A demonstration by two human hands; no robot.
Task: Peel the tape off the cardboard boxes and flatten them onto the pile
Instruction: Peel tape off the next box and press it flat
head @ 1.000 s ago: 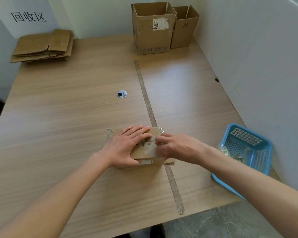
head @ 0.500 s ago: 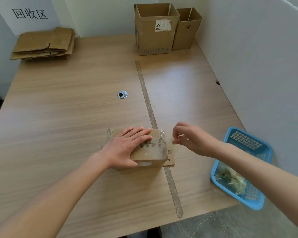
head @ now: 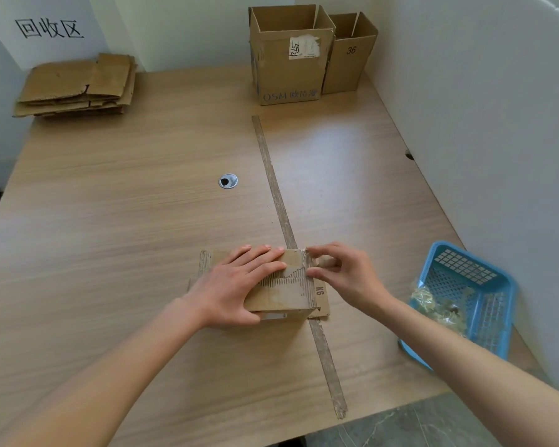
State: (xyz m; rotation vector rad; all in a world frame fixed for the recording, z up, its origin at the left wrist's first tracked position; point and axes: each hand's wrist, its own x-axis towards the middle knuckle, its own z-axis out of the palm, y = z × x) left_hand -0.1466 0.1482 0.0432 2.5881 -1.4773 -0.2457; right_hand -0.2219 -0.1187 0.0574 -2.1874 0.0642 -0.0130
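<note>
Cardboard box (head: 284, 285) | left hand (head: 239, 285) flat on top | right hand (head: 339, 272) pinching tape (head: 308, 257) | blue basket (head: 465, 295) right

our left hand (head: 236, 287) hides the small box's (head: 286, 291) left side. we can't tell if our right hand (head: 346, 275) grips tape.

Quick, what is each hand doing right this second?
Left hand: open, fingers flat, pressing on the small brown cardboard box.
Right hand: fingertips pinching at the box's right top edge, apparently at tape; cannot tell for sure.
</note>
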